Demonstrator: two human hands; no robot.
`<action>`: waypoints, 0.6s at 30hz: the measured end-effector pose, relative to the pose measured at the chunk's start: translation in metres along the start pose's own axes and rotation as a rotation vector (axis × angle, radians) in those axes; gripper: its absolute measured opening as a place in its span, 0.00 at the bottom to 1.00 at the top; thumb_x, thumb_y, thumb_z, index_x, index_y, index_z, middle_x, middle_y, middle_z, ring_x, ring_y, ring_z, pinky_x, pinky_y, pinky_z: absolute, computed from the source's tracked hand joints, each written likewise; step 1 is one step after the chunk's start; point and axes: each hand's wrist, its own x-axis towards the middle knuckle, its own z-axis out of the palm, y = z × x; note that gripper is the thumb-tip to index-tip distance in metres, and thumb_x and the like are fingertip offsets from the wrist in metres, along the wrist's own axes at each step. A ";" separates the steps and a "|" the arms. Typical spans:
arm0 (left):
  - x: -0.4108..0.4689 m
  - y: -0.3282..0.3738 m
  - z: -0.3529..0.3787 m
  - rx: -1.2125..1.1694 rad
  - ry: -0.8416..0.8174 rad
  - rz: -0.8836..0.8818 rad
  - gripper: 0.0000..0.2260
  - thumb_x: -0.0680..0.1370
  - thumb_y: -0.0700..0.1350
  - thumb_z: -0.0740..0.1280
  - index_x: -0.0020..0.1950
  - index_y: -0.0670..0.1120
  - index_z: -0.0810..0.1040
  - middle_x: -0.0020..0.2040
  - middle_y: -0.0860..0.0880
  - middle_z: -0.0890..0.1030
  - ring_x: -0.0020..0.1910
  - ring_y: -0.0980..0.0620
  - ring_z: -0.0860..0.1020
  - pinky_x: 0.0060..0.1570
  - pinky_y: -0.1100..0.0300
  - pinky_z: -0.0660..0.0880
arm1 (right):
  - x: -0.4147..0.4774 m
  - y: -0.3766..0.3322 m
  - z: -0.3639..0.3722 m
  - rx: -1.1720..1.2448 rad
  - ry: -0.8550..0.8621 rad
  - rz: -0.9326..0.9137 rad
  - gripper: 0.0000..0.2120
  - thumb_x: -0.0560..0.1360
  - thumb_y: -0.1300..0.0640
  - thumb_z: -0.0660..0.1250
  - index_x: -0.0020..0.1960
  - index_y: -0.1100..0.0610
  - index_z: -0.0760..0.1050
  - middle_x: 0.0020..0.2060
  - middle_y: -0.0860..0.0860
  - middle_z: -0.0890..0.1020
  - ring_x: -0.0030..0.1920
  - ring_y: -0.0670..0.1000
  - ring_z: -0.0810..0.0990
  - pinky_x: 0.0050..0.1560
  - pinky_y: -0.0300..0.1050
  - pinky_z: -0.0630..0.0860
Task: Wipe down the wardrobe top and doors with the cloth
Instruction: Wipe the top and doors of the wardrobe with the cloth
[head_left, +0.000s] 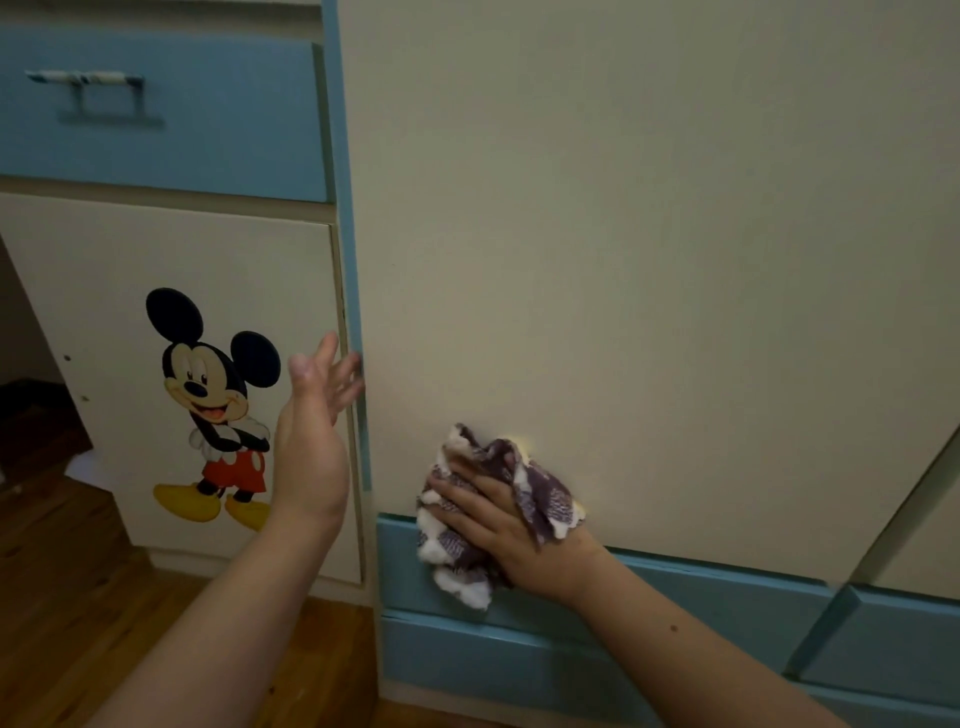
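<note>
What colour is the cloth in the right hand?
Purple and white patterned cloth, head view.

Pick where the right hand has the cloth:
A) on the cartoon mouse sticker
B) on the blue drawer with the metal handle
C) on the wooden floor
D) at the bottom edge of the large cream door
D: the right hand holds the purple-and-white patterned cloth against the lower edge of the large cream door, where it meets the blue base trim.
</note>
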 end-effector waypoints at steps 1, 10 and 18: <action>-0.001 0.001 0.002 0.004 0.010 0.005 0.29 0.78 0.62 0.39 0.72 0.52 0.63 0.64 0.51 0.73 0.62 0.53 0.72 0.70 0.49 0.58 | -0.001 0.000 -0.002 0.016 -0.010 0.014 0.27 0.77 0.56 0.57 0.75 0.57 0.56 0.74 0.53 0.60 0.74 0.56 0.56 0.68 0.62 0.63; -0.003 0.014 0.007 -0.010 0.035 -0.021 0.37 0.70 0.65 0.40 0.70 0.50 0.67 0.64 0.45 0.75 0.62 0.49 0.73 0.61 0.57 0.61 | 0.072 -0.023 0.007 -0.114 0.043 -0.080 0.24 0.72 0.54 0.63 0.68 0.58 0.70 0.69 0.56 0.70 0.71 0.57 0.59 0.71 0.59 0.54; -0.006 0.017 0.009 0.104 0.001 0.078 0.33 0.73 0.69 0.42 0.71 0.54 0.63 0.70 0.52 0.68 0.66 0.59 0.65 0.66 0.61 0.58 | 0.097 -0.002 -0.012 -0.089 0.220 -0.125 0.20 0.66 0.59 0.69 0.57 0.62 0.79 0.58 0.59 0.80 0.64 0.59 0.67 0.69 0.58 0.59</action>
